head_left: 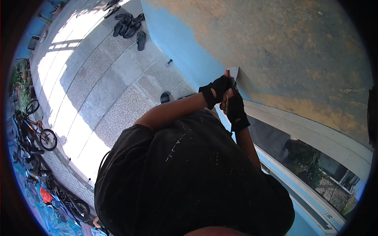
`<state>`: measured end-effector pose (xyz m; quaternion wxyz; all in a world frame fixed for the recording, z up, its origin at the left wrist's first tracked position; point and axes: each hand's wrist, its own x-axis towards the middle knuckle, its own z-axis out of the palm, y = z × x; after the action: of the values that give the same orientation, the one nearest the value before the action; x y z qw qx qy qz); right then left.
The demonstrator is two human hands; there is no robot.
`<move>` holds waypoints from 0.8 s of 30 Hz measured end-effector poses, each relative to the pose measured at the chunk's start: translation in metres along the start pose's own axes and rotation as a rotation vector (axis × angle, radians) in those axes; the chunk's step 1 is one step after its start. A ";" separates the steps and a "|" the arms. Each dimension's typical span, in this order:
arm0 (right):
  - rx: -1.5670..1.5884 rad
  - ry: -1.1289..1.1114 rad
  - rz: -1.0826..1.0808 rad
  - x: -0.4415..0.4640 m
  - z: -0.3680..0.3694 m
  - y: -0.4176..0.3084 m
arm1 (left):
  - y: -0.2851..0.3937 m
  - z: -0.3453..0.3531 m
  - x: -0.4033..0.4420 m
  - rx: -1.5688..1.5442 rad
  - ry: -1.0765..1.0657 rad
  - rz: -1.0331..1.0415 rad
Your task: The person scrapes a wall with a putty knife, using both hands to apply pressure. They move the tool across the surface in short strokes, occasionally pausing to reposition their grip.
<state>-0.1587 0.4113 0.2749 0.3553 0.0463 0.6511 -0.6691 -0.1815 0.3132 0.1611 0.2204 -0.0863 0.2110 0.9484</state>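
My left hand (217, 89), in a black fingerless glove, is closed at the wall, its fingertips on a flat grey blade-like piece (234, 73). Just below and right of it, my right hand (235, 105), gloved the same way, is wrapped round a small tool (227, 99) with a yellowish-brown handle. The two hands are close together, and the fingers partly hide both items. Beside them rises the wall (275, 51), light blue with a rough brown and grey patch.
A window ledge (307, 128) runs below the patch at right. Sandals (126, 26) lie on the paved floor (106, 78) at upper left, with another sandal (165, 97) near my left forearm. Bicycles (48, 139) and motorbikes stand at far left.
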 end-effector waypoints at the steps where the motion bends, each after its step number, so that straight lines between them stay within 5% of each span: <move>1: -0.127 0.025 0.000 0.006 -0.002 0.001 | 0.002 0.003 -0.002 -0.142 0.003 -0.003; 3: -0.259 0.048 0.006 0.016 -0.004 0.008 | 0.006 0.005 -0.005 -0.290 0.007 -0.004; 5: -0.824 0.263 -0.257 0.022 0.003 0.022 | 0.009 0.004 -0.005 -0.324 -0.007 0.095; 9: -0.911 0.247 -0.132 0.013 0.000 0.028 | 0.003 0.016 -0.013 -0.373 -0.065 0.074; 11: -1.058 0.373 -0.479 0.017 0.005 0.031 | 0.009 0.019 -0.015 -0.409 -0.030 0.073; 15: -1.063 0.494 -0.412 0.013 0.004 0.039 | 0.005 0.017 -0.014 -0.395 -0.047 0.061; 17: -0.923 0.263 -0.109 0.009 -0.004 0.024 | 0.012 0.033 -0.020 -0.379 0.030 0.069; 24: -1.025 0.328 -0.281 0.033 0.016 0.025 | 0.019 0.005 -0.006 -0.453 0.058 0.151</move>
<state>-0.1633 0.3857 0.2393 0.1338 -0.1162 0.9400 -0.2916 -0.1853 0.2975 0.1742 0.1179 -0.1449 0.0050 0.9824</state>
